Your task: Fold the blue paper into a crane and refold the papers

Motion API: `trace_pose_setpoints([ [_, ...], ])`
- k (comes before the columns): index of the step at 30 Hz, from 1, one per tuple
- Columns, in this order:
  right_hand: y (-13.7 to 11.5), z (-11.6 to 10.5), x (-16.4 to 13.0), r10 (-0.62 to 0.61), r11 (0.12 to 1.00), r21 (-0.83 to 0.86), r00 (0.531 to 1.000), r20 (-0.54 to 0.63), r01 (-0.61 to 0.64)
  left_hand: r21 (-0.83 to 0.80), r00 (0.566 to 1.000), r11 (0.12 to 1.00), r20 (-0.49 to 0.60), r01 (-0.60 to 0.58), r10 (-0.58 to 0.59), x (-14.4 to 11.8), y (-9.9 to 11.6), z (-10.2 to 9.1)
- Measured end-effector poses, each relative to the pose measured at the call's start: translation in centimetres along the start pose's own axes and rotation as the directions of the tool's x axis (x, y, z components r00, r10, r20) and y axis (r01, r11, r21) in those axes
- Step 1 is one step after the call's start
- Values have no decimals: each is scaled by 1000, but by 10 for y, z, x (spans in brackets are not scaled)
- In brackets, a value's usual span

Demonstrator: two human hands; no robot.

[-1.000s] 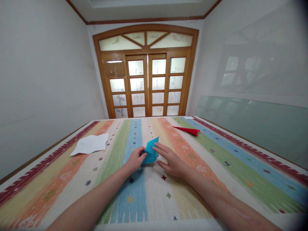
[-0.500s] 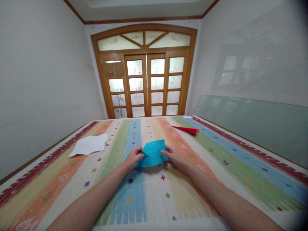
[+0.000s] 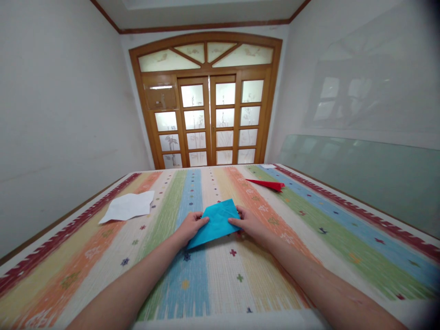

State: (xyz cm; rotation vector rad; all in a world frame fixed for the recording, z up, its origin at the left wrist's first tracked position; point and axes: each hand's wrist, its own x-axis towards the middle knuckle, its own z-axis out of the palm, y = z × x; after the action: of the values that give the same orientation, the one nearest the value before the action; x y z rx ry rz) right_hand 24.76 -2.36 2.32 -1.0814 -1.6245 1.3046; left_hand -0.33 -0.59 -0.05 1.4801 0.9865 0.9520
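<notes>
Two hands on a sheet of blue paper over a striped counter

The striped counter (image 3: pixel 309 238) carries white paper (image 3: pixel 129 206) far left and a red folded piece (image 3: pixel 268 184) far right; centred, the blue paper (image 3: pixel 216 222) is pinched by the left hand (image 3: pixel 189 227) and right hand (image 3: pixel 250 223), fingers closed on its edges.

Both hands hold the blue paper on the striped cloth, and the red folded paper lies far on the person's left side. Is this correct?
Not quite. In the head view the red folded paper lies far on the right side, not the left; the white paper is on the left. The left hand and right hand do hold the blue paper on the striped cloth.
</notes>
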Motion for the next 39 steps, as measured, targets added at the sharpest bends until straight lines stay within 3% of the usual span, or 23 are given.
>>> trace_pose_setpoints([
  [7,5,-1,1,-96,989,-115,995,-27,92,7,999,999,-20,46,-46,-1,0,1],
  [16,-2,3,-2,-173,964,-197,984,39,177,-35,997,996,26,79,-78,-3,5,3],
  [24,-4,3,-6,-238,925,-270,961,142,269,-145,988,982,-77,122,-134,2,-3,0],
  [29,-10,4,-10,-250,911,-285,949,194,298,-186,958,966,-191,180,-216,3,-3,-2],
  [35,-11,4,-10,-228,918,-277,949,218,285,-301,957,924,-92,236,-275,2,2,-3],
  [39,-6,4,-8,-216,929,-253,951,223,270,-314,946,911,-94,266,-309,0,5,-2],
])
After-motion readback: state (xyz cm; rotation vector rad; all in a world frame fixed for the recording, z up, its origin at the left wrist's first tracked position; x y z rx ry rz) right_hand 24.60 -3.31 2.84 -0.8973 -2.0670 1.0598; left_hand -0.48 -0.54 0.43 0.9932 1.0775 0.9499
